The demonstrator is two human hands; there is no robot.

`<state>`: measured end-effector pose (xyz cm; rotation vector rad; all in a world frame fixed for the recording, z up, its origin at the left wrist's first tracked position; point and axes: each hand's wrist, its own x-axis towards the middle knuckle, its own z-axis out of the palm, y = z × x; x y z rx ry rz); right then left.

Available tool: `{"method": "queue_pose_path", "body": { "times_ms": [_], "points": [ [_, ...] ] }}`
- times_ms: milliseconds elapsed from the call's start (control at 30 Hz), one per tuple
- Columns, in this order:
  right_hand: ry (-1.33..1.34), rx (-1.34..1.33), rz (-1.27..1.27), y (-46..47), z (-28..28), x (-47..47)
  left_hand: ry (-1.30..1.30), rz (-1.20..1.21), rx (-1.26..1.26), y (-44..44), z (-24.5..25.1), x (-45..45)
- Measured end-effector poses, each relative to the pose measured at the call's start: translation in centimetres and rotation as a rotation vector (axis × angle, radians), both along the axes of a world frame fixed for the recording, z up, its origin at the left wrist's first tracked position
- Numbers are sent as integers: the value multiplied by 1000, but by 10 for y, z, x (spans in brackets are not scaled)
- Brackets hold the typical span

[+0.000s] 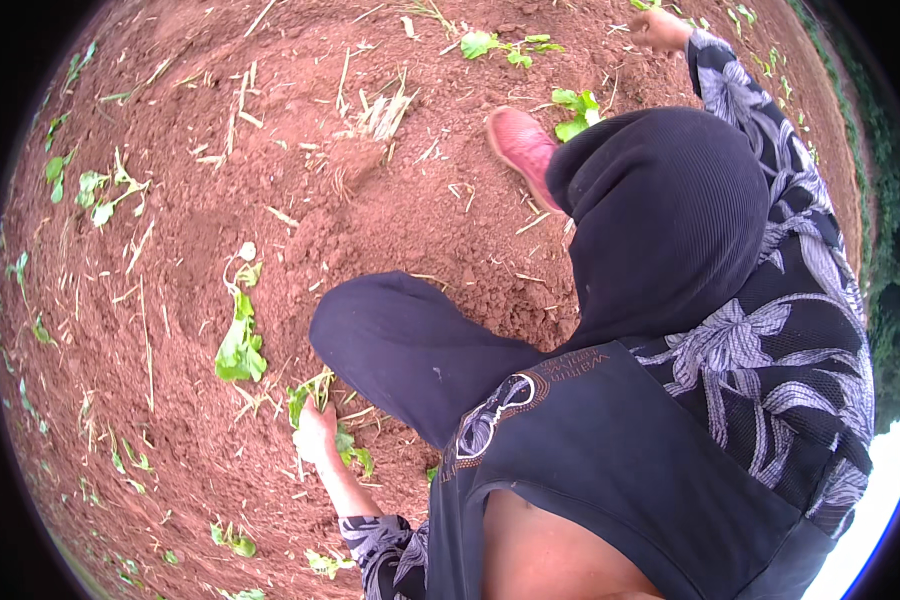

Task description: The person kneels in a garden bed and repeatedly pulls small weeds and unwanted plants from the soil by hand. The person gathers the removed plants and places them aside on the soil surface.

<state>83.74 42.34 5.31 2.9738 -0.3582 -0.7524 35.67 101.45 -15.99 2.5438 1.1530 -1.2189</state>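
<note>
At the lower left of the head view, my left hand is closed around a leafy green seedling at the soil, beside my bent left knee. More leaves show on the other side of that hand. My right hand is stretched out at the top right, low over the red soil, with its fingers curled. A green leaf lies at its fingertips; whether the fingers hold it cannot be told. A wilted seedling with broad leaves lies flat on the ground, left of my left knee.
Reddish tilled soil with scattered dry straw spreads around me. Other seedlings stand or lie at the left, by the top and near my right knee. My pink shoe rests on the soil.
</note>
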Motion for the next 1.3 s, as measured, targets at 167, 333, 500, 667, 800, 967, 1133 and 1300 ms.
{"method": "queue_pose_path", "body": {
  "times_ms": [167, 333, 500, 667, 800, 967, 1133, 1300],
  "points": [
    [22, 25, 448, -45, -103, -32, -65, -77, -62, 14, -27, -5],
    [-124, 240, 505, 13, -178, 52, -606, 362, -365, 58, 33, 55],
    [-242, 299, 410, 25, -237, 142, -933, 503, -698, 11, 123, 246],
    [373, 100, 245, 57, -284, 180, -1101, 793, -1117, -79, 108, 371],
    [652, 431, -17, 1, -275, 187, -948, 1040, -1302, -168, 78, 455],
    [296, 1173, -388, 16, -189, 149, -663, 1233, -1396, -236, 47, 511],
    [348, 1749, -816, 60, -150, 132, -554, 863, -1396, -307, 52, 563],
    [376, 1505, -396, 80, -161, 135, -471, 926, -1285, -306, 29, 560]
  ]
}}
